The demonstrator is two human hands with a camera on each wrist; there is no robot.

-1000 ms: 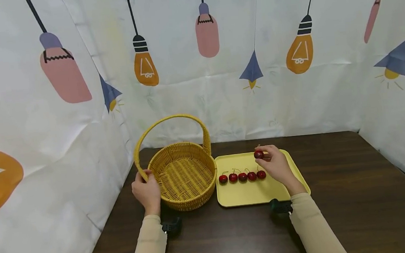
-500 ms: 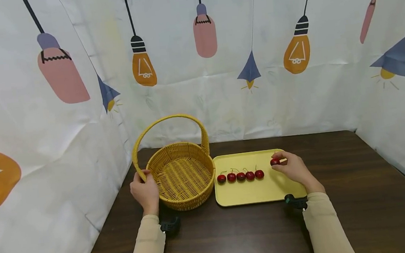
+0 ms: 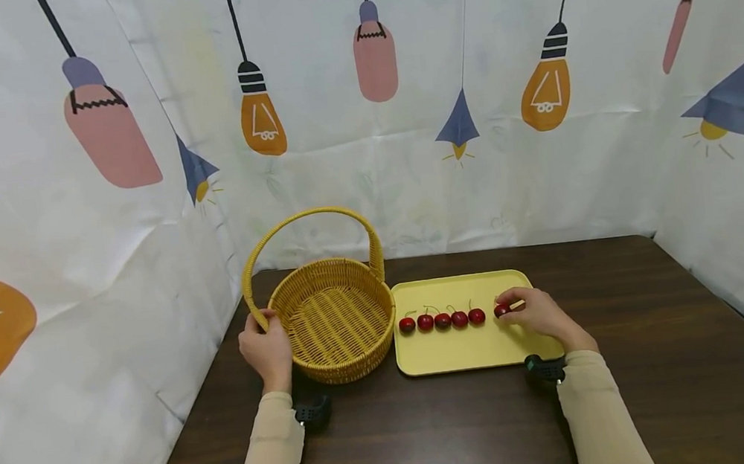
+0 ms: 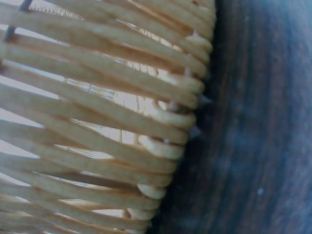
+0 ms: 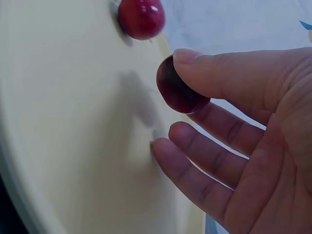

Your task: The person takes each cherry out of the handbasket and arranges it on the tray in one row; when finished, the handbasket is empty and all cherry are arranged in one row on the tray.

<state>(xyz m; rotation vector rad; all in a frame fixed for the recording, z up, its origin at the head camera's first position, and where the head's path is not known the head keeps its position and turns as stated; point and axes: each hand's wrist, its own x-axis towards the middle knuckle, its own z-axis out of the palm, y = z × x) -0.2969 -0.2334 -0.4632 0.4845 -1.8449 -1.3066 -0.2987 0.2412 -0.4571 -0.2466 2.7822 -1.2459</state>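
A dark red cherry (image 5: 178,90) is pinched between the thumb and fingers of my right hand (image 3: 538,313), low over the right part of the yellow tray (image 3: 451,355). Left of it, several cherries (image 3: 442,321) with stems lie in a row on the tray. My left hand (image 3: 269,350) grips the left foot of the arched handle on the yellow wicker basket (image 3: 341,373), whose woven bottom is bare. In the left wrist view only the basket's woven side (image 4: 97,107) shows, with the hand out of sight.
The basket stands against the tray's left edge on a dark wooden table (image 3: 425,436). A white curtain (image 3: 339,168) printed with lamps hangs behind and at both sides. Each wrist wears a black device (image 3: 313,413).
My right hand has moved right from above the row of cherries, then down toward the tray with the cherry in its pinch. The left hand keeps its grip on the handle.
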